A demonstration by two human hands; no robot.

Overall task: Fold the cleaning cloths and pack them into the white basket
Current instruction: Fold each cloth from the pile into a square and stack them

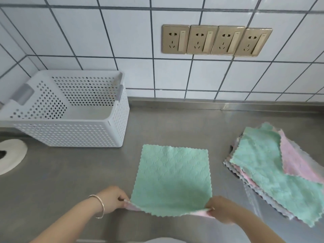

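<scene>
At the left edge of the frame I see part of a white round thing (12, 156) on the bench (70, 172), too cropped to name. Above it, at middle left, stands the white basket (70, 132), one of them, and what I can see of its inside holds no cloth, so I judge the packing not yet begun.

Lower left of centre, my left hand (114, 199) pinches the near left corner of the green cloth (171, 179), fingers curled on the scalloped edge. The cloth lies spread flat at lower centre, just right of the basket and apart from it, its near edge lifted to show a pink underside. My right hand (220, 208) pinches the near right corner the same way. No crease is made yet (this looks to me like the start of the first fold).

At the right of the frame sits the pile of cloths (263, 169), fanned loosely; I count one green and one pink on top, with further edges beneath that I cannot count. All of these remain to fold.

On the wall at upper right are four sockets (216, 40).
</scene>
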